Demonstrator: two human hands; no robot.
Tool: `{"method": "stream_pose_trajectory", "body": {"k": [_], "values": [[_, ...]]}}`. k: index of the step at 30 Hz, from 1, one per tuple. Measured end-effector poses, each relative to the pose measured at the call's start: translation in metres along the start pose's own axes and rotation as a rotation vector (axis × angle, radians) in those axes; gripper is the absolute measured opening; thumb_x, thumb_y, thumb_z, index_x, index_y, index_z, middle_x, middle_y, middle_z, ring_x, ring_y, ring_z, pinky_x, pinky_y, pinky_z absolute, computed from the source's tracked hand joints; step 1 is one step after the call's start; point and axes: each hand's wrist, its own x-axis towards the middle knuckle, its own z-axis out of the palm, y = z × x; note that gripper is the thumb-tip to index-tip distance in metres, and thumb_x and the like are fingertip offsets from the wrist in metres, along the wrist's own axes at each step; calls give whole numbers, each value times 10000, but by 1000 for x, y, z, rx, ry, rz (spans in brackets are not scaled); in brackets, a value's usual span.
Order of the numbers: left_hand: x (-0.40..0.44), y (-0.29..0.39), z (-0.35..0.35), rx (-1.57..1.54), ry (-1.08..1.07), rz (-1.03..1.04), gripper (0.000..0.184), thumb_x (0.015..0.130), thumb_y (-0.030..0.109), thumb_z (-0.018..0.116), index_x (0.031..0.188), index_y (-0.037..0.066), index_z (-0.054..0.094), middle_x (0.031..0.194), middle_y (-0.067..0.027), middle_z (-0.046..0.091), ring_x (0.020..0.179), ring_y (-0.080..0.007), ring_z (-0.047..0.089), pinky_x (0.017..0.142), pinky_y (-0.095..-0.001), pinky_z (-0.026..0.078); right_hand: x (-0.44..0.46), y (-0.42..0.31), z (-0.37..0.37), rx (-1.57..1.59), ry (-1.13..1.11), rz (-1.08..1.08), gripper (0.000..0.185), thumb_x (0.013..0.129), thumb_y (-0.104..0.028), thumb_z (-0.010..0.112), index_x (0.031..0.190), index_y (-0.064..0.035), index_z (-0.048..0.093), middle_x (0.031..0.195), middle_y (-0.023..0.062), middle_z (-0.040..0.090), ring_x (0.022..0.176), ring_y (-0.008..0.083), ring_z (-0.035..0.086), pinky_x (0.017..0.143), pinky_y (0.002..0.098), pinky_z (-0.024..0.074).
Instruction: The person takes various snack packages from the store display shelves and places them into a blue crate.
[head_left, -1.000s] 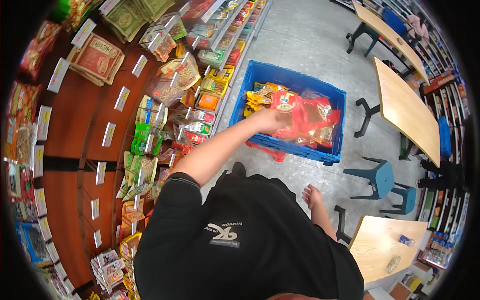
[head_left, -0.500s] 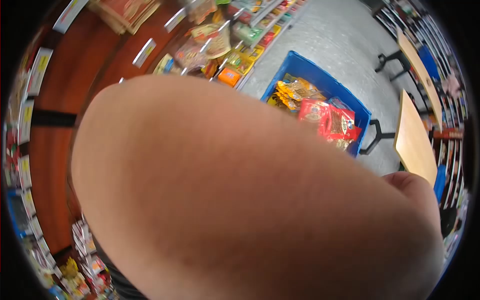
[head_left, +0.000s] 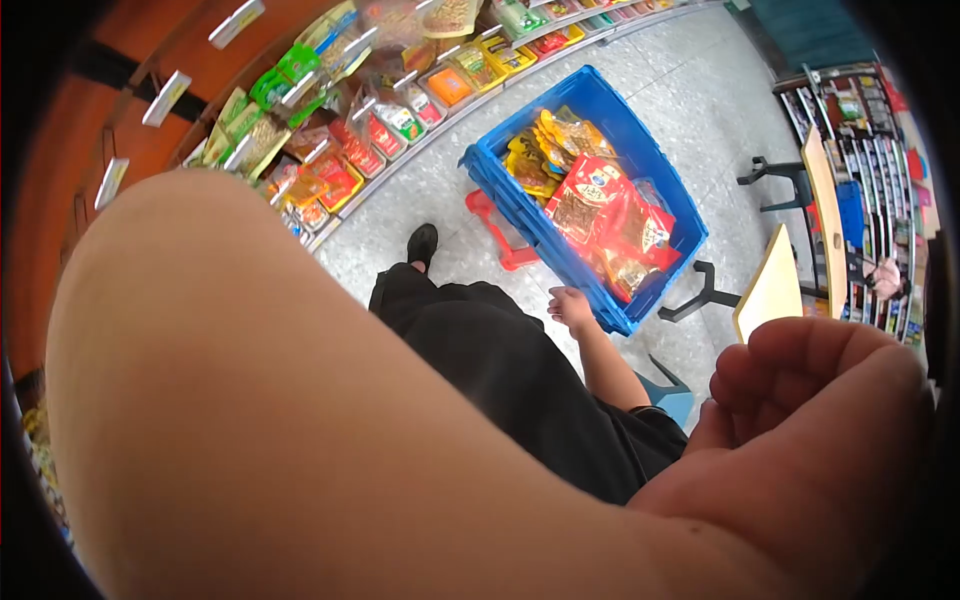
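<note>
My left hand [head_left: 800,395] is raised close to the camera at the right, its fingers curled in with nothing visible in them. Its large bare forearm crosses the lower view. Lower down, my right hand [head_left: 571,308] is beside the near wall of a blue crate [head_left: 655,150], holding nothing, fingers slightly bent and apart. Inside the crate, yellow packets [head_left: 560,140] lie at the left and red packets [head_left: 590,190] lie in the middle.
A red support [head_left: 500,235] shows under the crate. Shelves of packaged snacks [head_left: 450,85] run along the upper left. At the right are a wooden table [head_left: 770,285], a teal stool [head_left: 668,393] and more shelves. A person in pink [head_left: 885,278] is at the far right.
My left hand has left the red packet in the crate and come up near the camera. The view has turned, and my right hand now shows beside the crate.
</note>
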Motion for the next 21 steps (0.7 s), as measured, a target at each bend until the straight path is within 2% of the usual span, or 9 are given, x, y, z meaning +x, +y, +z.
{"method": "stream_pose_trajectory", "body": {"k": [4, 6, 13, 18, 19, 20, 21], "values": [[-24, 38, 4, 30, -23, -90, 142, 669, 176, 600, 667, 49, 664, 646, -105, 620, 651, -236, 638, 574, -354, 493, -4, 58, -19, -64, 28, 111, 257, 873, -262, 586, 1059, -86, 609, 789, 55, 608, 688, 166, 611, 599, 297, 491], [-30, 51, 2, 54, -29, -111, 138, 663, 172, 603, 671, 49, 665, 647, -104, 620, 653, -233, 639, 570, -349, 492, -7, 88, -25, -69, 15, 129, 194, 857, -221, 594, 983, -73, 602, 731, 41, 569, 633, 151, 579, 541, 272, 454], [-60, 64, -3, 119, -4, -203, 130, 645, 159, 617, 684, 46, 670, 652, -100, 622, 661, -224, 642, 556, -332, 488, 2, 66, 1, -71, 12, 64, 197, 862, -214, 587, 987, -62, 603, 724, 46, 568, 613, 149, 574, 523, 269, 452], [-127, 54, 17, 69, 41, -213, 129, 632, 149, 626, 693, 44, 673, 656, -96, 623, 666, -217, 644, 545, -321, 486, -35, 60, 73, -43, -25, -11, 191, 862, -209, 587, 977, -56, 598, 715, 50, 569, 593, 159, 570, 514, 275, 452], [-148, 43, 31, 17, 34, -206, 130, 630, 147, 628, 695, 44, 673, 656, -96, 623, 667, -216, 645, 543, -318, 485, -19, 88, 60, -168, -38, 59, 218, 853, -202, 596, 1000, -42, 589, 726, 80, 577, 585, 185, 576, 491, 304, 453], [-167, 32, 54, -68, 21, -209, 121, 598, 172, 625, 629, 59, 655, 574, -63, 574, 598, -187, 613, 481, -280, 435, -8, 105, 45, -345, -71, 125, 248, 844, -195, 604, 1024, -27, 579, 738, 110, 585, 577, 211, 581, 468, 332, 454], [-191, 19, 82, -136, -44, -177, 103, 625, 148, 631, 641, 52, 665, 616, -79, 616, 628, -208, 640, 500, -314, 471, -12, 103, 65, -378, -79, 92, 202, 855, -191, 588, 993, -43, 579, 713, 90, 566, 551, 196, 564, 453, 316, 442]]}}
